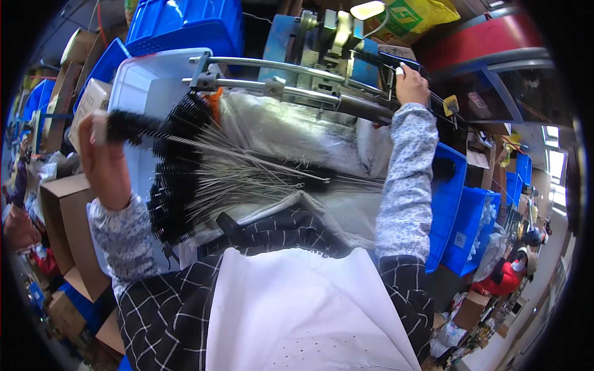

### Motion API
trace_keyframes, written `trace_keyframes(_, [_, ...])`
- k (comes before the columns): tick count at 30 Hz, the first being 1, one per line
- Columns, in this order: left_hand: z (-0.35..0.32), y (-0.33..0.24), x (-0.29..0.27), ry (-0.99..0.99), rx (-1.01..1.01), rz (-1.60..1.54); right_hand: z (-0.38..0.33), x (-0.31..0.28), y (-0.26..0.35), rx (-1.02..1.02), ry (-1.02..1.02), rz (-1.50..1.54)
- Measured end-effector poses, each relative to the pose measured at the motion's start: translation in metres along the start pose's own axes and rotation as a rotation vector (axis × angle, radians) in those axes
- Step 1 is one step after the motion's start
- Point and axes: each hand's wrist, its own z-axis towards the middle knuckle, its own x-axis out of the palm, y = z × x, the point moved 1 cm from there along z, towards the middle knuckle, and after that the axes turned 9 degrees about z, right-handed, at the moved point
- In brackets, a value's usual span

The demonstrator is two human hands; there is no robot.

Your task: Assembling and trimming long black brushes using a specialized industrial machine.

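My left hand (106, 157), raised at the left, has its fingers closed on the black bristle end of a wire brush (137, 126). The brush's twisted wire stem slants down to the right, ending in a small loop. Below it, a bundle of similar black wire brushes (176, 176) lies across my lap, bristles left and stems right. At the upper right my right hand (411, 85) is closed beside the bench machine (334, 46), near its thin metal frame. Some black bristles (370, 58) reach toward it there. What its fingers grip is hidden.
Two metal rails (278, 63) cross in front of the machine, above silvery sheeting (303, 127). A white bin (137, 77) and blue crate (185, 26) stand at upper left, a cardboard box (68, 229) at left. Blue bins (467, 226) line the right. A lamp (367, 10) hangs over the machine.
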Motion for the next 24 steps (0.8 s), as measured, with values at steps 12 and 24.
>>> trace_keyframes(12, [0.000, 0.007, 0.079, 0.551, -0.348, -0.069, -0.088, -0.137, 0.031, -0.212, 0.967, 0.727])
trace_keyframes(24, [-0.033, -0.029, 0.027, 0.572, -0.178, 0.919, -0.080, -0.053, 0.103, -0.218, 0.067, 0.469])
